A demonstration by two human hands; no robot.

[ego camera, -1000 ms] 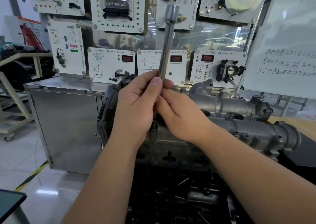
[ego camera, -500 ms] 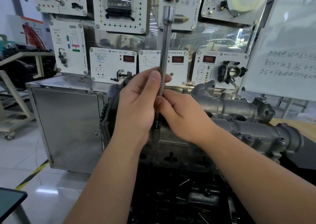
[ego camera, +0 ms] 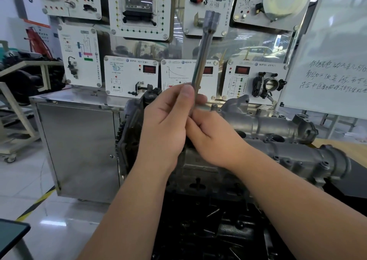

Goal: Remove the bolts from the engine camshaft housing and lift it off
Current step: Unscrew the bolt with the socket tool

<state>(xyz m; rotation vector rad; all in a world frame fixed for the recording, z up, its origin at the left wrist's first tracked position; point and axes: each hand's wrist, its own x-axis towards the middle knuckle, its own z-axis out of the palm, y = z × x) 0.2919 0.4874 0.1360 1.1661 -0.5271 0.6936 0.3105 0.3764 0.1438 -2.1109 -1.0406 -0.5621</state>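
Left hand (ego camera: 164,126) grips the long socket extension (ego camera: 202,61), thumb pressed to the shaft. Tool stands near upright, its lower end hidden behind the hands. Right hand (ego camera: 214,140) pinches the shaft lower down. Camshaft housing (ego camera: 288,138) sits on the engine, right of the hands; bolts show along its flange. Judged early: unbolting underway, lift-off not begun.

The lower end of the socket wrench (ego camera: 202,61) disappears behind the left hand (ego camera: 164,128) and right hand (ego camera: 214,138), so its seat on any bolt cannot be seen. The hands also cover the near end of the camshaft housing (ego camera: 297,156). The whiteboard (ego camera: 333,61) runs off the right edge, its handwriting too blurred to read.
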